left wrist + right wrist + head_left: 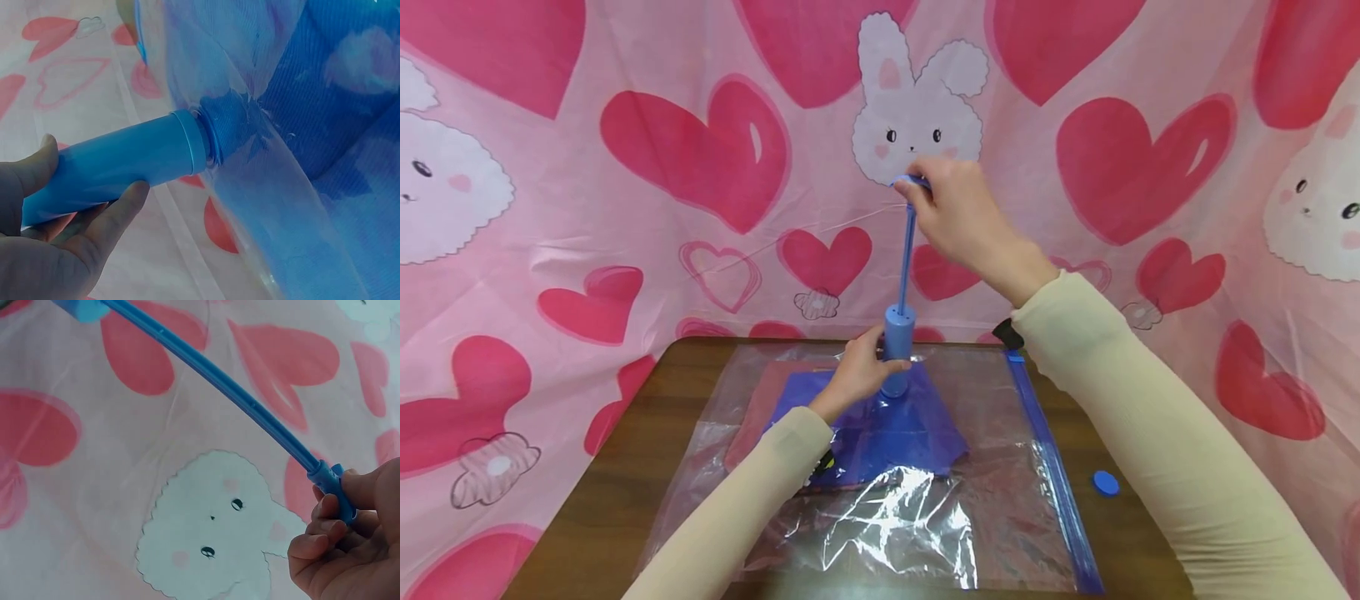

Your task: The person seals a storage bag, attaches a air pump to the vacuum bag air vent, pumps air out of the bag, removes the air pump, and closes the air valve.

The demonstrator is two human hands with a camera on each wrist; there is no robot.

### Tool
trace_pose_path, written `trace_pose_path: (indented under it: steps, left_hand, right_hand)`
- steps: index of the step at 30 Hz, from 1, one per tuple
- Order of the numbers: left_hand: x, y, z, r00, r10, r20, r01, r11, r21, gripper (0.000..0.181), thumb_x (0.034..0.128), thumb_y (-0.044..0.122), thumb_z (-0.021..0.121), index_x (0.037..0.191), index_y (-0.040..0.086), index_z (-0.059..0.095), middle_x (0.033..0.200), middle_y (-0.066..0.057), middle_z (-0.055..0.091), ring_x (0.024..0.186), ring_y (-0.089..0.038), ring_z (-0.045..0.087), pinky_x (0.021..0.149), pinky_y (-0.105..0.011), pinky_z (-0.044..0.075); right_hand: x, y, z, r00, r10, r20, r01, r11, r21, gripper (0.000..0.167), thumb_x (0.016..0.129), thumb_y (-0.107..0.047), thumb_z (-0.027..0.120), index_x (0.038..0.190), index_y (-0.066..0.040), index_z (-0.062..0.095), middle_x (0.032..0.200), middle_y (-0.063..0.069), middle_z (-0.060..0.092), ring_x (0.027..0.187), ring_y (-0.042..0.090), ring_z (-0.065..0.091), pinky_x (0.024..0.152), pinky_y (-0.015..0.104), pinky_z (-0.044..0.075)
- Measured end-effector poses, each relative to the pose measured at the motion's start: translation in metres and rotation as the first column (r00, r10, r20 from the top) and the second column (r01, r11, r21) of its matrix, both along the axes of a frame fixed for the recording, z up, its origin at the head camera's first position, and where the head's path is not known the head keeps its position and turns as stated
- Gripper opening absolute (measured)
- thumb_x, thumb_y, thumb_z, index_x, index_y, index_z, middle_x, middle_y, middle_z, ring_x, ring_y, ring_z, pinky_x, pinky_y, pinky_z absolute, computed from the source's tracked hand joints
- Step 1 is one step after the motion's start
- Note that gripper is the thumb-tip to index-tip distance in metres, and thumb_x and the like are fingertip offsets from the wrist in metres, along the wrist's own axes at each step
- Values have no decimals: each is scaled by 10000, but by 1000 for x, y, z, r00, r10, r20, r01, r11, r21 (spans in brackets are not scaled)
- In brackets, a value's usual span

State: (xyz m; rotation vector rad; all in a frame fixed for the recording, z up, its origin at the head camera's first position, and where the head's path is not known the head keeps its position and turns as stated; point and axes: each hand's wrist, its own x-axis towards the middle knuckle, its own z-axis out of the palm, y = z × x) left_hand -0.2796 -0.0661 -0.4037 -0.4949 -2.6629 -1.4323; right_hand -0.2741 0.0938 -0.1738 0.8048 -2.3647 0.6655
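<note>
Pump [898,337] upright on clear bag [1007,533].
Left hand [859,372] grips barrel [119,162], seemingly bracing it; right hand [953,204] grips raised handle [326,480].

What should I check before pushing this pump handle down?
1. Left hand gripping the pump barrel: ok.
2. Right hand gripping the handle: ok.
3. Rod extended, leaving room for a push: ok.
4. Pump barrel's lower end against the clear bag: ok.
5. Blue zip strip sealed along its whole length: cannot tell.
6. Blue disc off the bag, lying on the table: ok.
</note>
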Motion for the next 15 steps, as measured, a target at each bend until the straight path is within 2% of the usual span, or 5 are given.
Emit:
trace_pose_path:
  steps: [4, 8, 12, 15]
  left_hand:
    - [0, 2, -1, 1000, 0, -15, 0, 1000, -13, 525, 905, 160, 859, 1357, 51, 615, 1262, -212, 696, 1155, -420, 691, 951, -550, 565]
    - [1, 3, -2, 1000, 0, -24, -1, 1000, -24, 542, 904, 162, 860, 1373, 48, 614, 1254, -210, 697, 1146, -418, 694, 954, -550, 564]
    - [0, 2, -2, 1000, 4, -22, -5, 1000, -27, 542, 897, 152, 864, 1369, 44, 619, 1262, -211, 697, 1149, -415, 694, 958, -547, 563]
    - [-2, 1, -2, 1000, 10, -18, -11, 1000, -28, 532, 889, 143, 869, 1352, 38, 628, 1254, -211, 701, 1141, -414, 698, 955, -547, 565]
  right_hand:
    - [2, 3, 4, 1000, -22, 7, 22, 1000, 5, 222, 1084, -151, 597, 1107, 47, 695, 849, 145, 613, 760, 271, 556, 714, 347, 492]
    - [3, 4, -2, 1000, -24, -13, 24, 999, -33, 211, 1082, -156, 600, 1067, 36, 686, 798, 138, 579, 715, 273, 544, 685, 344, 471]
    - [4, 3, -17, 1000, -1, -31, -1, 998, -59, 199, 1067, -150, 626, 1025, 31, 698, 740, 125, 562, 667, 275, 541, 657, 348, 458]
    - [1, 2, -38, 1000, 21, 2, -21, 999, -28, 202, 1058, -143, 644, 947, 18, 694, 689, 99, 547, 625, 259, 535, 624, 347, 448]
